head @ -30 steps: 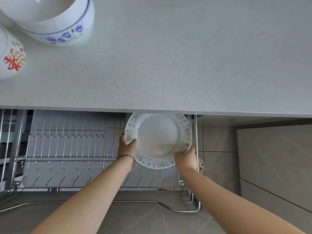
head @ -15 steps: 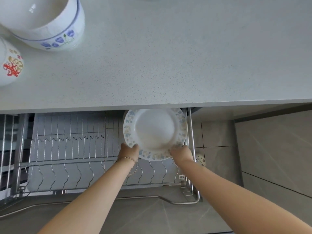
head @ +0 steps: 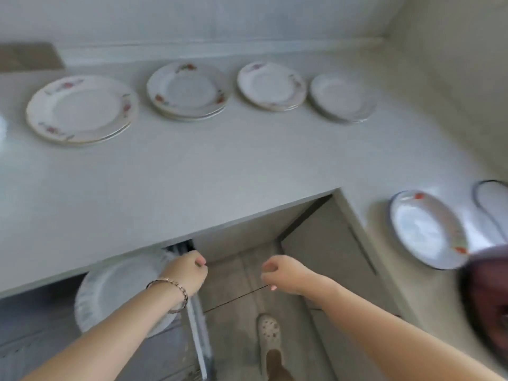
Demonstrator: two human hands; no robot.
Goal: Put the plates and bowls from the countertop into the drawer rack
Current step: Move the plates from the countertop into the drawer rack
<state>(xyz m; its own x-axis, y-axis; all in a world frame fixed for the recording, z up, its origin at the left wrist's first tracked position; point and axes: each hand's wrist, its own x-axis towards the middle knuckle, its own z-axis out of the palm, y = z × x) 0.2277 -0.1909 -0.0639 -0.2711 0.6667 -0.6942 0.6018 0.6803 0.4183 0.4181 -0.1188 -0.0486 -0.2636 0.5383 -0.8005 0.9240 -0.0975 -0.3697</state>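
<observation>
Head view, blurred: the countertop (head: 192,166) bends in an L; along its back lie four lots of plates, the first stack (head: 79,111) far left, the second stack (head: 188,90) and third stack (head: 272,86) next, the fourth stack (head: 342,97) nearest the corner; on its right wing lie a flowered plate (head: 426,229) and, beyond it, a blue-rimmed plate (head: 493,204) cut by the frame edge. Below the countertop's front edge the drawer rack (head: 198,323) stands pulled out; the racked plate (head: 118,292) stands on edge in it, partly under the overhang; the left hand (head: 187,273), a bracelet (head: 170,286) at its wrist, is at that plate's right rim with fingers curled, but whether they clasp the rim cannot be told; the right hand (head: 286,273) hangs below the countertop's inner corner, over the floor (head: 233,284), fingers loosely curled on nothing, apart from the racked plate.
</observation>
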